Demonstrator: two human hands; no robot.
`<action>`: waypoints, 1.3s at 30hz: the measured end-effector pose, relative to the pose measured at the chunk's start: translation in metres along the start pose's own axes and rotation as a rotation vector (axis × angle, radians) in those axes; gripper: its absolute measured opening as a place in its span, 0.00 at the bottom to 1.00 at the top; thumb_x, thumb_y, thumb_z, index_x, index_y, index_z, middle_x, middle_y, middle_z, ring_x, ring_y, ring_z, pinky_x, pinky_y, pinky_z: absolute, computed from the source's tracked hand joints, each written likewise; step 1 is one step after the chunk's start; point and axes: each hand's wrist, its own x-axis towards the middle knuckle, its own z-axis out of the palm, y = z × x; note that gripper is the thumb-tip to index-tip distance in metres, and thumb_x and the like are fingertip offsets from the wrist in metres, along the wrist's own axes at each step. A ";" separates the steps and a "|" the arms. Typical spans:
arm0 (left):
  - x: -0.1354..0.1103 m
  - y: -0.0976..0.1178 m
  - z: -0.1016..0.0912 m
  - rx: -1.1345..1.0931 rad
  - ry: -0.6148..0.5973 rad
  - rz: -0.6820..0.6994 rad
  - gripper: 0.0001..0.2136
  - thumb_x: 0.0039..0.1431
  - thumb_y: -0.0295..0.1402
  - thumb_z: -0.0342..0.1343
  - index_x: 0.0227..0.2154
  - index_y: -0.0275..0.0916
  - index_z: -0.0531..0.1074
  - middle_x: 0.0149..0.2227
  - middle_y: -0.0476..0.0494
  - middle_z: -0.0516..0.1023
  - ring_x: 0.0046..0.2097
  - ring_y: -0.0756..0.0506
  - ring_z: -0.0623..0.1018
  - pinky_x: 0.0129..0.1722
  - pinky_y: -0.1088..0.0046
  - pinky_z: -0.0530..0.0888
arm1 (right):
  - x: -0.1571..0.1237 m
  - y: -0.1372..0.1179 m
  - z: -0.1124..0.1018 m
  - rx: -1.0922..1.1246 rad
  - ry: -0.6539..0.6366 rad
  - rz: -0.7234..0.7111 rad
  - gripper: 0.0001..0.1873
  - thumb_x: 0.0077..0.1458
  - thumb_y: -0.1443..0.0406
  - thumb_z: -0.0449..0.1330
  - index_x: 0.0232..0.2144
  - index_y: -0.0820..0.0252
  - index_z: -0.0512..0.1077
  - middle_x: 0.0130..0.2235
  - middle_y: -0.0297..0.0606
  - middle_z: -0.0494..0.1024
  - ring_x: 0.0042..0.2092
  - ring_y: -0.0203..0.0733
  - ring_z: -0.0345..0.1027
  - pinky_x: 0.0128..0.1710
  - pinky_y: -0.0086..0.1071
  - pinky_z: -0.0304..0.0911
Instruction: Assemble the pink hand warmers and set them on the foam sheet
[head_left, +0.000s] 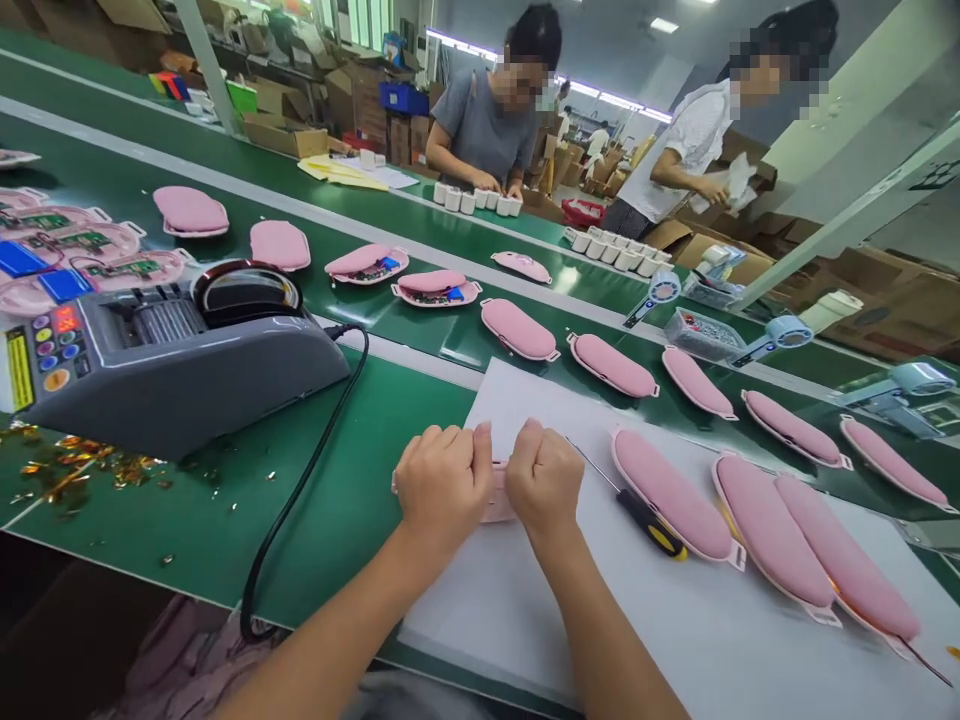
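Both fists press on a pink oval casing (496, 497), mostly covered by the fingers, at the left edge of a white sheet (592, 620). My left hand (444, 482) is closed over its left part, thumb on top. Opposite it, my right hand (546, 480) is closed on the right part, thumb also up. Just right of that hand lies a screwdriver (651, 524) with a black and yellow handle. Beyond it on the sheet rest a padded pink casing (671, 490) and two more (772, 530), which lie side by side.
A grey tape dispenser (202, 370) stands at left, its black cable (304, 480) curving toward the table edge. A row of pink casings (611, 362) lies on the green belt (442, 335). Open casings with circuit boards (82, 240) sit far left. Two people work across the line.
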 end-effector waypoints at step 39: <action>-0.036 -0.008 -0.042 -0.431 -0.237 0.125 0.10 0.55 0.22 0.48 0.35 0.42 0.71 0.29 0.50 0.78 0.31 0.47 0.70 0.36 0.63 0.60 | -0.057 -0.011 -0.055 0.180 -0.261 -0.054 0.09 0.56 0.71 0.55 0.38 0.54 0.71 0.33 0.36 0.77 0.37 0.45 0.65 0.37 0.39 0.57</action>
